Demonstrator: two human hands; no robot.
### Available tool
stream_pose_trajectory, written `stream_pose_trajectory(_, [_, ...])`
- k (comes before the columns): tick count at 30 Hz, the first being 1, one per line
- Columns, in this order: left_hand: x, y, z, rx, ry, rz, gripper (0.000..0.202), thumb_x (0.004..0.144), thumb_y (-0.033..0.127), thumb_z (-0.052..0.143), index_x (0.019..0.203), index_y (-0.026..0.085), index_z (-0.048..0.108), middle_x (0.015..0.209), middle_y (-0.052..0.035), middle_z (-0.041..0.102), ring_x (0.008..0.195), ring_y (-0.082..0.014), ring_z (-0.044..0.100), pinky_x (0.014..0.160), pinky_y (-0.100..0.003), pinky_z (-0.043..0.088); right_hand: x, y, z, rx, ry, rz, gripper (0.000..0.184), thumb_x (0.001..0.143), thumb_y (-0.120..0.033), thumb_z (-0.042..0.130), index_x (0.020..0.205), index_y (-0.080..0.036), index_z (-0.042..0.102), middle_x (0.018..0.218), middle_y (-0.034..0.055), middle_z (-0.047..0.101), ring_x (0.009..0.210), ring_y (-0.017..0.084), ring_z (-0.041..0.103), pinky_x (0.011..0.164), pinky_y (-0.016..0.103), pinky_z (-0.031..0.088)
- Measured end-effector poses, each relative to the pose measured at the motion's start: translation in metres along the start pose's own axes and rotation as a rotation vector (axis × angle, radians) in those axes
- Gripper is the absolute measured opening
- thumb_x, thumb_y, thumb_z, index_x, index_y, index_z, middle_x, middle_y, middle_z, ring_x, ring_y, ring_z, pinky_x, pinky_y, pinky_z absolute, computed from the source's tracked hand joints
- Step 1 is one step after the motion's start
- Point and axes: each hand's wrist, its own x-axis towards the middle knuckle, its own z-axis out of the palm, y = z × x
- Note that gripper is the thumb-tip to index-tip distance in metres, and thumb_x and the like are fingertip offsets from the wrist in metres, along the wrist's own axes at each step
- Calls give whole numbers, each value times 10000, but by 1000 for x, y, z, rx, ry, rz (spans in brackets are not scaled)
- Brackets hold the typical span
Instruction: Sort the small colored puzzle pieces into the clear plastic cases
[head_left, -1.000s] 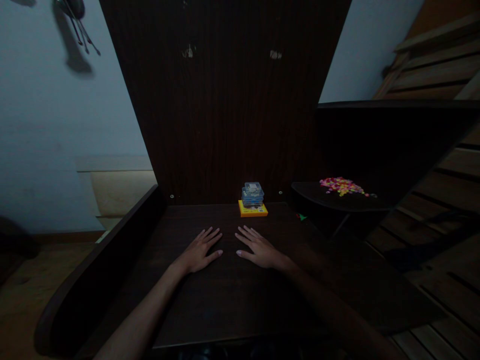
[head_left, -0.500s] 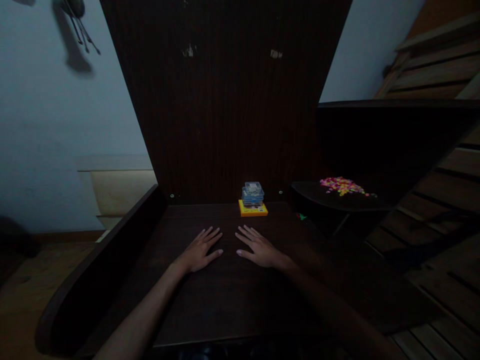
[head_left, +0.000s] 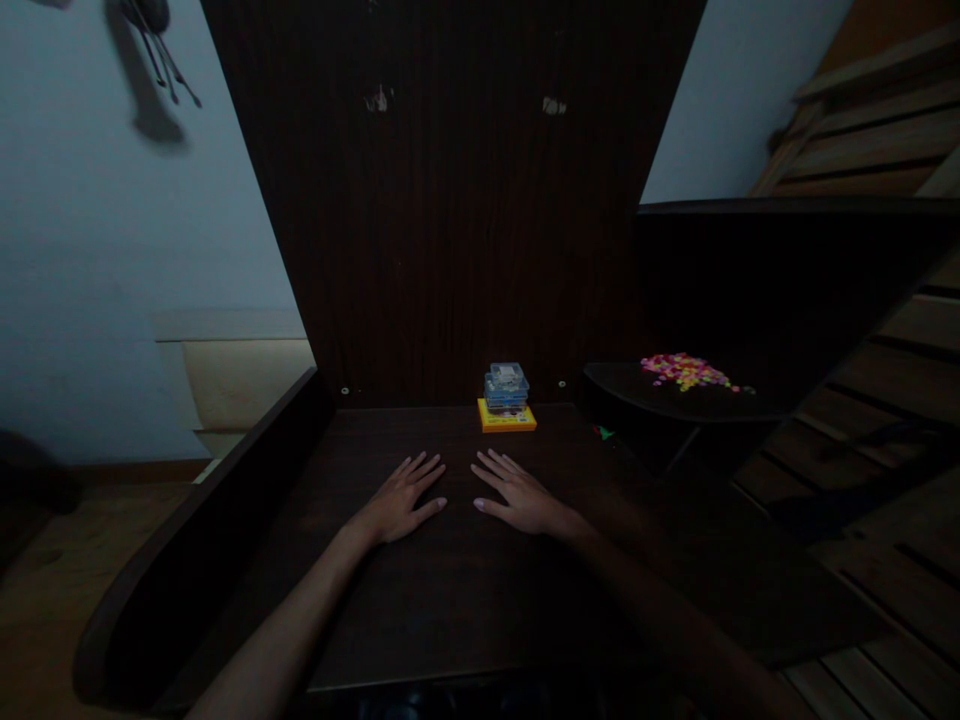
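Note:
My left hand point(head_left: 399, 502) lies flat on the dark wooden desk point(head_left: 450, 600), fingers stretched out, holding nothing. My right hand point(head_left: 516, 494) lies flat beside it, palm down, fingers apart and empty. A short way beyond the fingertips, against the desk's back panel, a small stack of clear blue plastic boxes point(head_left: 505, 386) rests on an orange-yellow box point(head_left: 508, 419). Neither hand touches the stack.
A pile of small colourful pieces point(head_left: 684, 371) lies on a dark side shelf point(head_left: 637, 392) to the right. A tiny green and red bit point(head_left: 602, 433) sits below that shelf. A raised side board point(head_left: 225, 500) borders the desk on the left. The scene is dim.

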Motion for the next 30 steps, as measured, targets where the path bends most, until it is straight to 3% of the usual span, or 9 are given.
stream_pose_trajectory(30, [-1, -1, 1, -19, 5, 7, 668, 931, 616, 327, 1491, 252, 301, 1571, -68, 256, 1471, -281, 169, 1191, -519, 158, 0, 1, 1, 3, -3, 2, 747, 905, -677, 357, 1494, -219, 328, 1587, 84, 194, 1475, 254, 125, 1203, 462, 115])
